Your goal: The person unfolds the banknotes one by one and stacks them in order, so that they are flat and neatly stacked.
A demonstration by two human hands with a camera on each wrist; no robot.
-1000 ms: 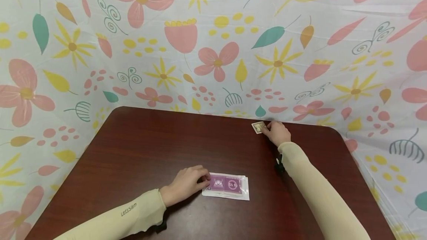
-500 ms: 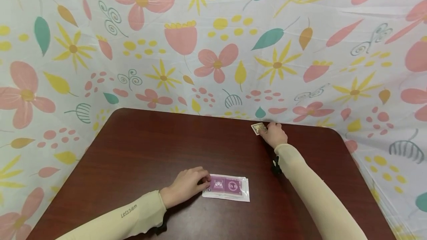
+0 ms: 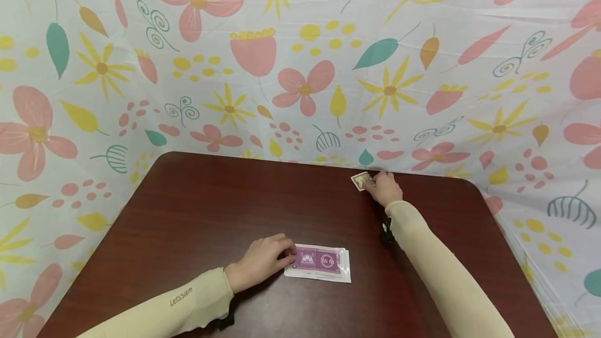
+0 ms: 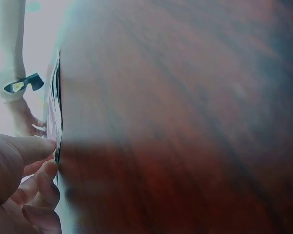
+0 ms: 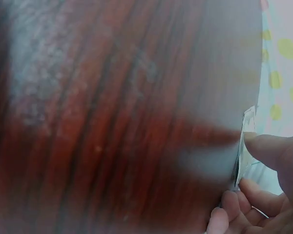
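Observation:
My left hand pinches the left end of a small stack of purple banknotes, which look to be in clear sleeves with pale edges. In the left wrist view the stack shows nearly edge-on, with the thumb and fingertips at its near end. Far back on the table, my right hand holds a small yellowish printed note with a white border by its right side. The right wrist view shows the thumb on one face of this note and a finger at its lower end; the other fingers curl below.
Both hands work over a dark reddish-brown wooden table with rounded far corners. A white cloth with printed flowers and leaves hangs right behind its far edge and along the sides. A black wrist strap shows under the right sleeve.
My right hand has shifted a little to the left and nearer, and the small note has moved slightly left with it. The left hand and purple stack have stayed in place.

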